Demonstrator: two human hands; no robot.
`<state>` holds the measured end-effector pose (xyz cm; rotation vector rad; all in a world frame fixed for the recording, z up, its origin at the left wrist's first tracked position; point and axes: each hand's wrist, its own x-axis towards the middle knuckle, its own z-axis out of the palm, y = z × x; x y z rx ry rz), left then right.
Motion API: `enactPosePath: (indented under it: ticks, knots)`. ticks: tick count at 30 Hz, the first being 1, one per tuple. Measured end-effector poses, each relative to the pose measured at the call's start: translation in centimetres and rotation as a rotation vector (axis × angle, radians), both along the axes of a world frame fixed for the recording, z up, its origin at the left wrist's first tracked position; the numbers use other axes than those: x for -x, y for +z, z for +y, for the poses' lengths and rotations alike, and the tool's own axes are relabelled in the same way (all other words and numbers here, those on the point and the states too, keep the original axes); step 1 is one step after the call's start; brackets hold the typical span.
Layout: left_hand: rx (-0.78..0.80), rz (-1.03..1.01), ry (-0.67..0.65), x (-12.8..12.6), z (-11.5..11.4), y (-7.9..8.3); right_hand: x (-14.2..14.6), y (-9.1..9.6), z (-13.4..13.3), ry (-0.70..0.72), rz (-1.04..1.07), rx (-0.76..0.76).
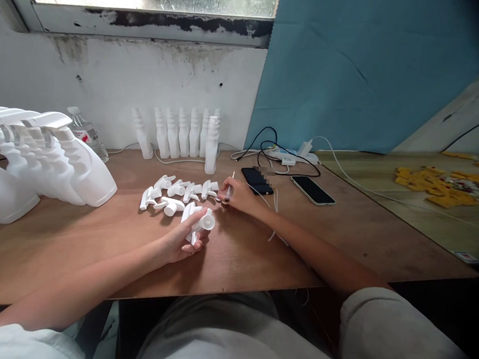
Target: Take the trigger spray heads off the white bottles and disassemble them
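One brown desk spreads beneath both hands. Big white bottles crowd left of the left hand; narrow white bottles stand beyond it. Just right of the right hand lies a black phone. Loose spray heads lie beyond the left hand, so a careless sweep could scatter them; thin white tubes pass by the right forearm and could drag along. The left hand curls around a white spray head; the right pinches something slender, largely hidden.
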<state>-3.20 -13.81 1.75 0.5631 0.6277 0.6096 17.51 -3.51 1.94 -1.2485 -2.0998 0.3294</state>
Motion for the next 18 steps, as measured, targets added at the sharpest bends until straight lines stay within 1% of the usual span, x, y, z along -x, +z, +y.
enactPosePath:
  ticks: [3, 5, 11, 15, 18]
  knots:
    - [-0.003, 0.012, 0.013, -0.1, -0.1, 0.2, 1.2, -0.3, -0.3, -0.049, -0.218, -0.043]
    - [-0.009, 0.013, 0.017, -0.2, -0.3, 0.3, 1.5, -0.5, -0.3, -0.066, -0.266, -0.027]
    - [0.001, 0.025, 0.004, -0.1, -0.2, 0.3, 1.3, -0.7, 0.0, -0.059, -0.225, -0.012]
    - [-0.023, -0.017, -0.011, 0.0, -0.1, -0.2, 0.5, -0.4, 0.3, -0.058, -0.155, -0.049]
    - [-0.022, -0.023, -0.021, 0.1, -0.1, -0.4, -0.5, -0.1, 0.1, 0.012, -0.077, -0.041]
